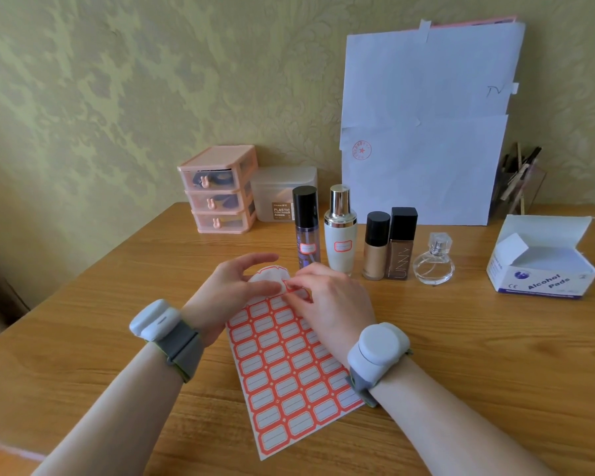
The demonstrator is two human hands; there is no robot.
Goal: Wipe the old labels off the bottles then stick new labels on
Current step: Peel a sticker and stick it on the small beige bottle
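Observation:
A sheet of red-bordered labels (285,372) lies on the wooden table (461,355) in front of me. My left hand (231,290) holds the sheet's top edge, thumb pressing on it, fingers arched above. My right hand (327,304) pinches a label at the sheet's top corner. Behind stand several bottles: a purple spray bottle (306,231) and a white pump bottle (340,235), each with a red-bordered label, a gold bottle (375,249), a brown square bottle (401,245), and a clear round perfume bottle (435,261).
An open box of alcohol pads (543,266) sits at the right. A pink mini drawer unit (219,190) and a frosted plastic container (282,194) stand by the wall. A white paper-wrapped board (426,132) leans against the wall, with a holder of sticks (519,176) beside it.

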